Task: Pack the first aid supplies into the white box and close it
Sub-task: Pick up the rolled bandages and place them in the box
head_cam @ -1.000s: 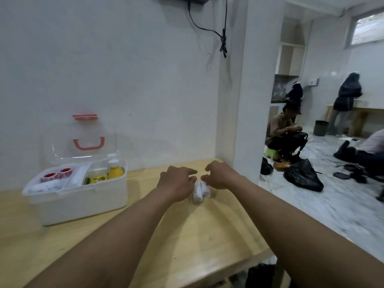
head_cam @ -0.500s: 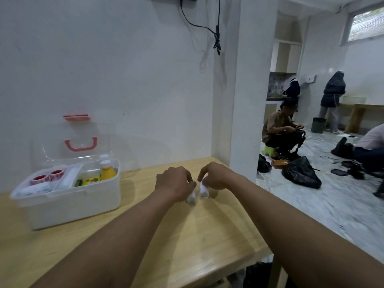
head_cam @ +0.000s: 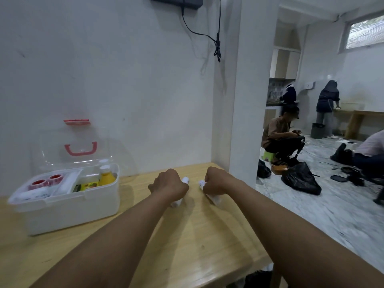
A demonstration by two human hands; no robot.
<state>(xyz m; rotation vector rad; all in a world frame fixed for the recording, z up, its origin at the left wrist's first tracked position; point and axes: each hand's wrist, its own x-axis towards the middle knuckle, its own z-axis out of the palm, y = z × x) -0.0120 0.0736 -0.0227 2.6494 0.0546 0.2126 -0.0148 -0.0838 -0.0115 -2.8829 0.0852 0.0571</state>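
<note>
The white box [head_cam: 68, 210] stands open at the left of the wooden table [head_cam: 197, 242], its clear lid [head_cam: 81, 150] with a red handle leaning back on the wall. Inside I see two red-and-white tape rolls [head_cam: 46, 181], a yellow bottle [head_cam: 106, 177] and a yellow packet. My left hand [head_cam: 169, 187] is closed around a small white roll [head_cam: 185, 179] whose ends stick out. My right hand [head_cam: 216, 182] grips a second white roll [head_cam: 213, 197]. Both fists hover just over the table, a little apart, to the right of the box.
The table's right edge drops off beside a white pillar [head_cam: 247, 100]. Beyond it, people sit and stand on a marble floor with black bags [head_cam: 301, 179]. A black cable [head_cam: 217, 44] hangs on the wall above.
The two rolls lay together on the table between my hands; now each hand has closed on one roll and the fists have drawn apart.
</note>
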